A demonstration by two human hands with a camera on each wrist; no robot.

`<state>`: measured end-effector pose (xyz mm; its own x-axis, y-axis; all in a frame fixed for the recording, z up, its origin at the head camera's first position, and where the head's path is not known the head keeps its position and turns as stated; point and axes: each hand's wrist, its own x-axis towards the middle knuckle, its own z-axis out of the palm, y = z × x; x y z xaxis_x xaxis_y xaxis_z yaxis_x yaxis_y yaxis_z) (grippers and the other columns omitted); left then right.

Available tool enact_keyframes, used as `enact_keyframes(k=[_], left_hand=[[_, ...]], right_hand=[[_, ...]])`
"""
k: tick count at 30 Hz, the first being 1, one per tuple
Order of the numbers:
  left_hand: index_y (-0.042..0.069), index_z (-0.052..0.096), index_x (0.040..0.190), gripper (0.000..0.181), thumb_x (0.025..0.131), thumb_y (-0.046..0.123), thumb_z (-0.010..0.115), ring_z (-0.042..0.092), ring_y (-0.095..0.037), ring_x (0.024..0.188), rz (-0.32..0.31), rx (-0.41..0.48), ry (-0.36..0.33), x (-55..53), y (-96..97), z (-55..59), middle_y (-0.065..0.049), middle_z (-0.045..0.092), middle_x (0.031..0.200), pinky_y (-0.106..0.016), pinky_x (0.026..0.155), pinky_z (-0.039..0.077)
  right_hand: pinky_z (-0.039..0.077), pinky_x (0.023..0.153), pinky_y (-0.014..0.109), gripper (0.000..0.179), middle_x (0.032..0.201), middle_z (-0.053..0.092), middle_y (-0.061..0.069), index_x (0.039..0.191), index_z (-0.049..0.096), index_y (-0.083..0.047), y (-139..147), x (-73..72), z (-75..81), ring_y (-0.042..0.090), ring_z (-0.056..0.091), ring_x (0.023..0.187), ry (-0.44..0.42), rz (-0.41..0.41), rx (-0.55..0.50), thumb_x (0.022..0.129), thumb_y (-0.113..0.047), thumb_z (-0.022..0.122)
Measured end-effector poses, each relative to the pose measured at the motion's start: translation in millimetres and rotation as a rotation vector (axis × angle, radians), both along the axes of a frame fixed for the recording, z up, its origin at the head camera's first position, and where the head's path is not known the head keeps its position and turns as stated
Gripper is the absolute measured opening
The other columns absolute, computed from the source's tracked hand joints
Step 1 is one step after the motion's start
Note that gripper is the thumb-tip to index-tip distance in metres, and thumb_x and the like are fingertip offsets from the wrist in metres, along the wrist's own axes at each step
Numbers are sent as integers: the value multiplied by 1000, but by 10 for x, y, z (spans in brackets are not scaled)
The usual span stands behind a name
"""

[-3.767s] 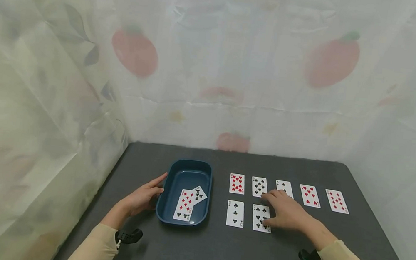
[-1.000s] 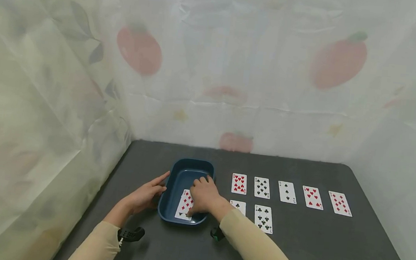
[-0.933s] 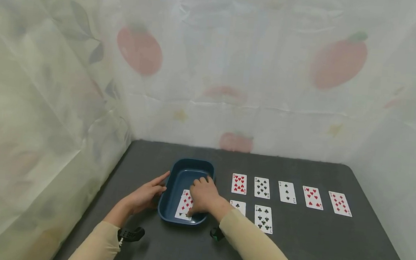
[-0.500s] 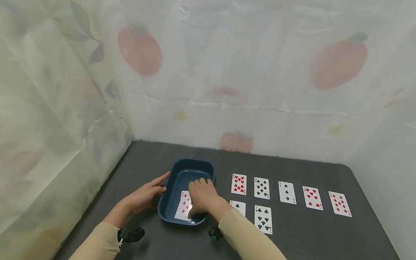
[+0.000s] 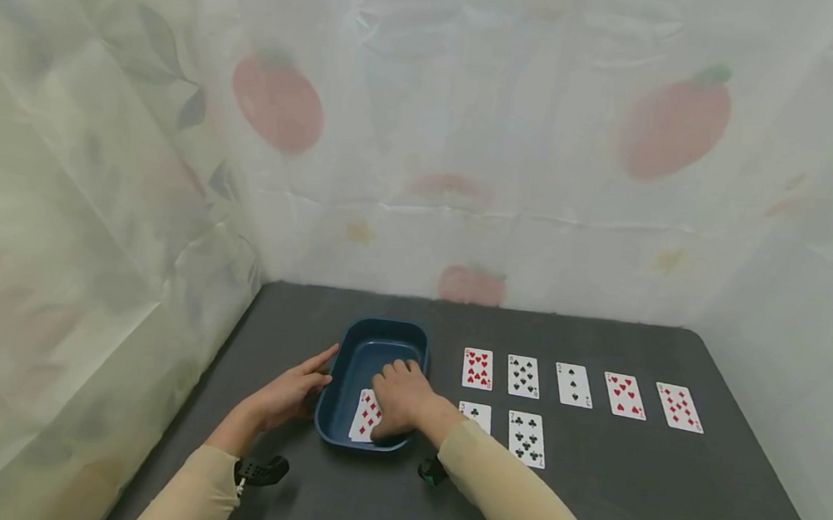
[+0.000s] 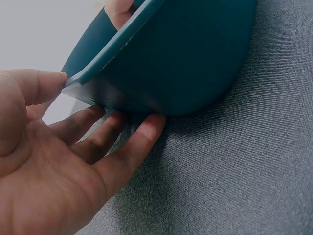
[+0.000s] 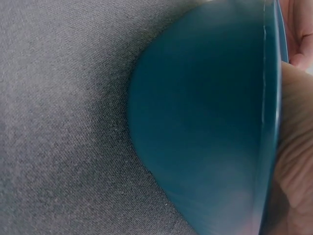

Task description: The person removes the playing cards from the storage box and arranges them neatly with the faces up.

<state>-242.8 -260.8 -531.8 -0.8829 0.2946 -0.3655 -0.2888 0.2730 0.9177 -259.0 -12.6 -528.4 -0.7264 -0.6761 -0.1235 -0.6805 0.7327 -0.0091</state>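
The blue tray (image 5: 420, 336) stands on the table's left half. My left hand (image 5: 286, 392) is at its left side; in the left wrist view the thumb meets the rim and fairly straight fingers (image 6: 142, 137) touch the wall's lower edge. Inside the tray, my right hand (image 5: 405, 399) holds overlapping playing cards (image 5: 366, 414), red diamonds uppermost, with the thumb near their lower edge and the fingertips hidden from the head view. The right wrist view shows mostly the tray's outer wall (image 7: 200, 107), with part of my right hand (image 7: 293, 161) behind the rim.
Right of the tray, several face-up playing cards lie in two rows, among them a hearts card (image 5: 478, 370) at the upper left and a clubs card (image 5: 525, 440) below. My right forearm partly covers another clubs card (image 5: 475, 412). Patterned curtains (image 5: 474, 132) enclose the dark table (image 5: 588, 511).
My right hand has moved from the cards on the right into the tray. There the diamonds and clubs cards have been drawn closer together under it. The left hand stays at the tray.
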Motion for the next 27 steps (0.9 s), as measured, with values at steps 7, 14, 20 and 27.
enact_keyframes(k=[7, 14, 20, 27], left_hand=[[39, 18, 165, 62, 111, 21, 43, 21, -47, 149, -10, 5, -9, -3, -2, 3, -18, 10, 169, -68, 99, 42], [41, 22, 163, 61, 110, 22, 46, 25, -43, 148, 1, 10, -2, -4, -1, -7, -16, 15, 168, -68, 98, 43], [41, 21, 163, 61, 110, 22, 46, 26, -44, 147, -11, 0, 2, 3, 4, 0, -16, 14, 168, -69, 99, 42], [40, 20, 164, 61, 111, 21, 44, 26, -45, 146, -41, -3, 15, 9, 9, 20, -19, 11, 168, -70, 98, 41]], right_hand=[[37, 109, 45, 77, 121, 60, -1, 133, 63, -17, -8, 77, 69, 19, 49, 111, -12, 44, 18, 77, -68, 76], [37, 107, 45, 72, 117, 59, -3, 132, 66, -21, -15, 93, 86, 17, 48, 108, -41, 62, 9, 79, -69, 72], [35, 109, 44, 71, 121, 57, -4, 136, 66, -25, -3, 88, 97, 16, 46, 110, -81, 72, 25, 79, -68, 72], [36, 108, 42, 77, 124, 57, -3, 139, 64, -23, 6, 101, 98, 16, 46, 112, -51, 104, 71, 79, -70, 72]])
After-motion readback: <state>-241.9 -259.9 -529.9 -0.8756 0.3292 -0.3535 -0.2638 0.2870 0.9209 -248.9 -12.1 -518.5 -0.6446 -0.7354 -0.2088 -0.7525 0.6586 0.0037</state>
